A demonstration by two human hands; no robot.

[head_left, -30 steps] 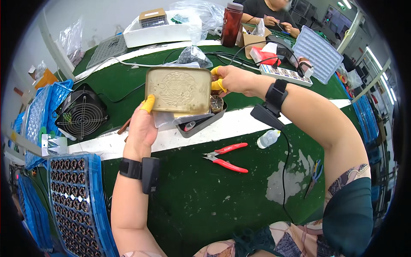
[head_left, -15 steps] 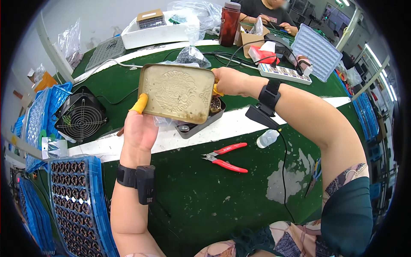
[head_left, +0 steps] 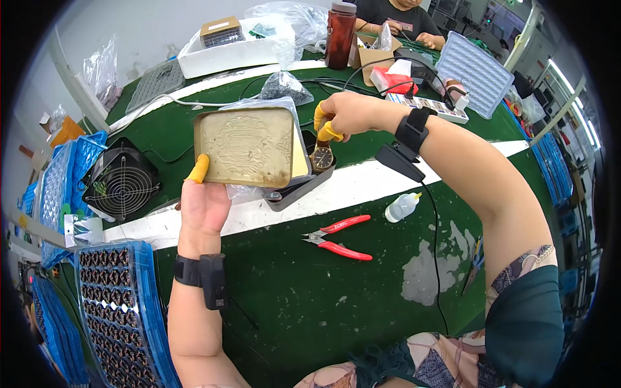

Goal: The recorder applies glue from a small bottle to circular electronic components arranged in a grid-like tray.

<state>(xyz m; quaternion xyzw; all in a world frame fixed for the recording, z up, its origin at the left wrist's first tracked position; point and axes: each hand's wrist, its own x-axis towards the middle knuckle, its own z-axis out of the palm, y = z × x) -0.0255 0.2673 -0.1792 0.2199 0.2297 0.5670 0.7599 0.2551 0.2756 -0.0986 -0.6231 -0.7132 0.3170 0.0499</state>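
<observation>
My left hand (head_left: 204, 204), with a yellow finger cot on the thumb, holds a dull gold embossed tin lid (head_left: 249, 145) by its lower left edge, tilted up over the open dark tin base (head_left: 304, 187). A wristwatch (head_left: 321, 157) with a dark dial lies in the tin at the lid's right edge. My right hand (head_left: 349, 113), with yellow cots on its fingertips, hovers just above the watch with its fingers pinched together. Whether they grip the watch is not clear. Both wrists wear black bands.
Red-handled cutters (head_left: 336, 233) and a small white squeeze bottle (head_left: 402, 207) lie on the green mat near me. A black fan (head_left: 119, 184) and blue trays (head_left: 123, 304) stand at left. Behind are a brown bottle (head_left: 341, 35), a white box (head_left: 226, 55), a power strip (head_left: 427, 107) and another person (head_left: 401, 13).
My right hand has let go of the lid's right edge and moved right, over the watch. My left hand alone now holds the lid, shifted slightly left and tilted.
</observation>
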